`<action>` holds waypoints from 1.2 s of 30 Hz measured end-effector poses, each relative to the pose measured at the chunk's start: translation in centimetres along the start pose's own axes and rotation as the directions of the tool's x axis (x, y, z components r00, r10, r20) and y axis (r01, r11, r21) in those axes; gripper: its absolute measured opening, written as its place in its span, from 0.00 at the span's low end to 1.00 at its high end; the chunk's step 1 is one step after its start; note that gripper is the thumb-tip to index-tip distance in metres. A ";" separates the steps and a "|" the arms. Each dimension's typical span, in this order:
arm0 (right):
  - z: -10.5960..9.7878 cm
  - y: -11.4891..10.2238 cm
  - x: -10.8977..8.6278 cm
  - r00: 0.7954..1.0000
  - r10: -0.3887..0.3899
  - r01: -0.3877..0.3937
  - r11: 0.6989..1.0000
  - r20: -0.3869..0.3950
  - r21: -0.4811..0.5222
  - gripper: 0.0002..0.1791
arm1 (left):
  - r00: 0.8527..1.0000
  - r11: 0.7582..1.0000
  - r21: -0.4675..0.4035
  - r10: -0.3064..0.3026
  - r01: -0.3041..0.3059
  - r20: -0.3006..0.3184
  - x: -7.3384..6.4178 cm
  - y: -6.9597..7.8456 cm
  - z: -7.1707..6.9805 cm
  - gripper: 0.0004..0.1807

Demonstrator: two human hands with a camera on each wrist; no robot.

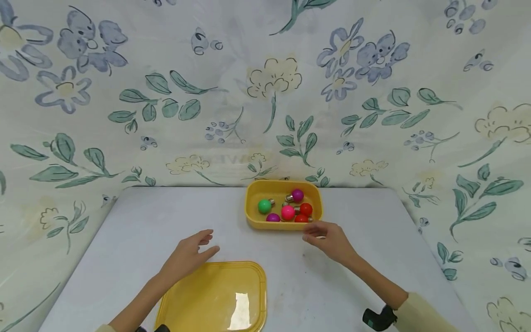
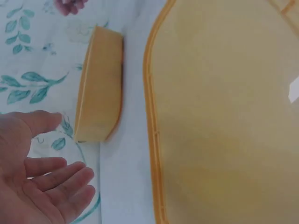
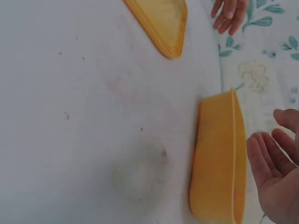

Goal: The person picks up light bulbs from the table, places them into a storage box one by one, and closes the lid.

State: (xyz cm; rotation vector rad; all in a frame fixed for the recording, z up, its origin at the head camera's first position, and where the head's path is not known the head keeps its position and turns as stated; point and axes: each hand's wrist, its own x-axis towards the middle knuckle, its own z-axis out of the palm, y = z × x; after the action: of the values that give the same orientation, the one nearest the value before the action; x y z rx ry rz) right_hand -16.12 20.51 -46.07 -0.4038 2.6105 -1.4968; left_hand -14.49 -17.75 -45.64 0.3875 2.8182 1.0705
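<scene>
A yellow bin (image 1: 253, 222) stands at the table's back edge. In it lie several small round bulbs with metal screw bases, among them a green bulb (image 1: 264, 206), a pink bulb (image 1: 288, 212), a purple bulb (image 1: 297, 195) and a red bulb (image 1: 306, 209). My right hand (image 1: 332, 240) hovers at the bin's front right corner, fingers loosely bent and holding nothing; the right wrist view shows its palm (image 3: 280, 182) beside the bin wall. Over the far left edge of a yellow tray (image 1: 215, 295) is my left hand (image 1: 188, 253), fingers relaxed and apart, nothing in them.
The white table (image 1: 174, 207) carries the bin at the back and the tray at the front left. Behind and beside it hangs a floral cloth (image 1: 232, 115). Small dark specks mark the table top near the right hand.
</scene>
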 end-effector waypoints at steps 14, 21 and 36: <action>4.5 0.8 -3.8 0.933 0.261 -0.328 0.900 0.248 0.287 0.17 | 0.965 0.967 0.052 -0.251 0.248 0.074 -5.4 -5.0 -2.2 0.31; 6.7 1.6 -4.2 0.884 0.346 -0.440 0.844 0.315 0.307 0.15 | 0.951 0.952 0.094 -0.300 0.292 0.073 -6.6 -6.3 -2.5 0.29; 10.2 0.7 -4.3 0.821 0.409 -0.550 0.752 0.399 0.362 0.13 | 0.908 0.910 0.155 -0.404 0.385 0.114 -7.6 -7.6 -1.7 0.34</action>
State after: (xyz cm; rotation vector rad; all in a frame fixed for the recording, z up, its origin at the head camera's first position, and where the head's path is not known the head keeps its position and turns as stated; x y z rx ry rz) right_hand -9.86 13.58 -52.03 0.1020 1.8330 -1.6315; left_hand -9.00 -26.35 -49.39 -0.0986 2.6778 0.7455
